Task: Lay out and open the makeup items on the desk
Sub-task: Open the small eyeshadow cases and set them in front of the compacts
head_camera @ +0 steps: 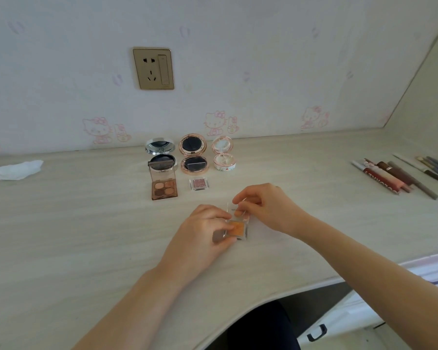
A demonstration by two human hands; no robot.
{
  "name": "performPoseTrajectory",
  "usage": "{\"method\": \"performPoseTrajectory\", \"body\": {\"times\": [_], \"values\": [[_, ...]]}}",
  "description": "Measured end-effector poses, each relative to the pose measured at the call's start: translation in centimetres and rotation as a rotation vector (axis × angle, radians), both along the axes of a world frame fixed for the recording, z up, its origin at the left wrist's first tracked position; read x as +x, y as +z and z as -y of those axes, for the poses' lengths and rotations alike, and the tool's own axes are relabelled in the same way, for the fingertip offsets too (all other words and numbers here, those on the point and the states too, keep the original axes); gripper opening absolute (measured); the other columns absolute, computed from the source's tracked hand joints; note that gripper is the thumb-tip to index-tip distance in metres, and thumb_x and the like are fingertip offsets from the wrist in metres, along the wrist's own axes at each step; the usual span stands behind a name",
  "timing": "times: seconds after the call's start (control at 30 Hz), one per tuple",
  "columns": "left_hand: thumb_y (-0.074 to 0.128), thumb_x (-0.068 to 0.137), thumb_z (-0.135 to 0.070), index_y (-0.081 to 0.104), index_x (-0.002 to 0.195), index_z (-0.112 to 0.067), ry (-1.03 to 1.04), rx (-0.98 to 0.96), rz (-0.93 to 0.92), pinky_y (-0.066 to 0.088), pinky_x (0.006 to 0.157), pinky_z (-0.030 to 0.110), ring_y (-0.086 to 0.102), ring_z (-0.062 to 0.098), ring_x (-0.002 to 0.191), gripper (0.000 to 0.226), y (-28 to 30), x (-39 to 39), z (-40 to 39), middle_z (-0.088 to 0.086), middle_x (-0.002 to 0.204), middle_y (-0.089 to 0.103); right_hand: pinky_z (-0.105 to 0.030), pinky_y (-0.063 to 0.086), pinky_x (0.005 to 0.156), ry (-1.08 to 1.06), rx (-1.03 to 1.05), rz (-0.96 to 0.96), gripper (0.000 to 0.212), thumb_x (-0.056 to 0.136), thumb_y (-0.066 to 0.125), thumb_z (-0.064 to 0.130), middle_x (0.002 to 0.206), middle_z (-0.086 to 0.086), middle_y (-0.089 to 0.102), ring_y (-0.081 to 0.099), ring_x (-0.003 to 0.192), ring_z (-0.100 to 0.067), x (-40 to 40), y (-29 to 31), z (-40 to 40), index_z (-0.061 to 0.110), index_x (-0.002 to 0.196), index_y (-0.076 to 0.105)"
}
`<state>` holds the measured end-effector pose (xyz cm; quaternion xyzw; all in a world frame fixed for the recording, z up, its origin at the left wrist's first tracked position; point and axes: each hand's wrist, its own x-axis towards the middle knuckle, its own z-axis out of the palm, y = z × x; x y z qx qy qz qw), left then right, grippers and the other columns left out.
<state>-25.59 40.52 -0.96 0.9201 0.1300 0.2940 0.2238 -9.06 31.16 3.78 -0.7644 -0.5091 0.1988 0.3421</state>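
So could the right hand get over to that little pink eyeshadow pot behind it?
Probably yes, once freed. The right hand is now pinching the clear lid of the orange eyeshadow case, which the left hand steadies. The small pink eyeshadow pot sits just beyond, with bare desk between.

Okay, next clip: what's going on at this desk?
A person is opening a small clear case of orange eyeshadow near the desk's front edge. The left hand holds its base while the right hand pinches the clear lid, lifted upright. Behind it, three round compacts stand open by the wall, with an open four-pan palette and a small pink eyeshadow in front of them. Pencils and tubes lie at the right.
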Motion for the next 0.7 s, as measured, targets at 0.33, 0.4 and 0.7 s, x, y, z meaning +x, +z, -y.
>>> {"method": "performPoseTrajectory", "body": {"times": [0.33, 0.4, 0.7], "values": [[0.081, 0.073, -0.027, 0.077, 0.092, -0.02, 0.049, -0.024, -0.018, 0.045, 0.083, 0.021, 0.055, 0.01, 0.096, 0.021, 0.1, -0.1, 0.2, -0.009, 0.093, 0.069, -0.032, 0.051, 0.075, 0.077, 0.128, 0.452, 0.016, 0.093, 0.058, 0.029, 0.094, 0.005, 0.07, 0.063, 0.085, -0.014, -0.8, -2.0, 0.7, 0.027, 0.107, 0.067], [0.082, 0.071, -0.028, 0.077, 0.09, -0.02, 0.055, -0.018, -0.013, 0.048, 0.08, 0.024, 0.057, 0.011, 0.093, 0.021, 0.2, -0.1, 0.3, -0.009, 0.09, 0.07, -0.027, 0.049, 0.072, 0.084, 0.155, 0.461, 0.015, 0.093, 0.059, 0.029, 0.092, 0.005, 0.069, 0.062, 0.081, -0.013, -0.8, -2.2, 1.0, 0.027, 0.106, 0.067], [0.078, 0.075, -0.029, 0.076, 0.092, -0.019, 0.031, -0.013, -0.034, 0.05, 0.078, 0.032, 0.059, 0.014, 0.089, 0.02, 0.5, -0.3, 0.5, -0.006, 0.089, 0.072, -0.006, 0.042, 0.073, 0.087, 0.128, 0.297, 0.018, 0.092, 0.058, 0.012, 0.088, 0.01, 0.071, 0.062, 0.08, -0.001, -0.6, -1.9, 0.5, 0.018, 0.107, 0.066]]}}
